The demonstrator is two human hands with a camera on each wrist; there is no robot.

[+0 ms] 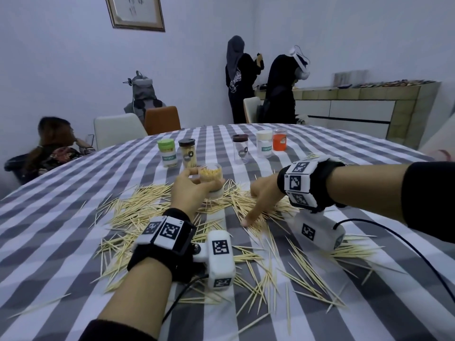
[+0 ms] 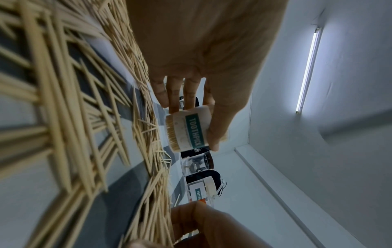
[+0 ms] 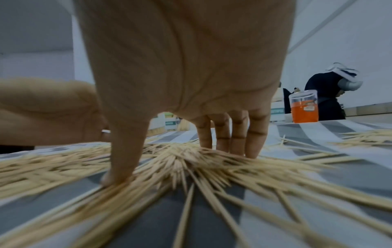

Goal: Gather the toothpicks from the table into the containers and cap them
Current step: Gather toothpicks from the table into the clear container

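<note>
Loose toothpicks (image 1: 268,264) lie scattered over the grey-and-white checked tablecloth (image 1: 73,183). My left hand (image 1: 197,184) grips an uncapped clear container (image 1: 212,177) packed with toothpicks, standing in the pile; the left wrist view shows its "TOOTHPICK" label (image 2: 194,130) under my thumb and fingers (image 2: 176,99). My right hand (image 1: 253,205) presses down on the pile just to the right. Its thumb (image 3: 120,166) and straight fingers (image 3: 235,142) straddle a bunched heap of toothpicks (image 3: 180,159).
Behind stand a green-lidded jar (image 1: 167,153), a dark-lidded jar full of toothpicks (image 1: 188,153), an empty clear jar (image 1: 240,148), a white-capped jar (image 1: 264,143) and an orange one (image 1: 280,139). A person sits far left; two people stand at a counter behind.
</note>
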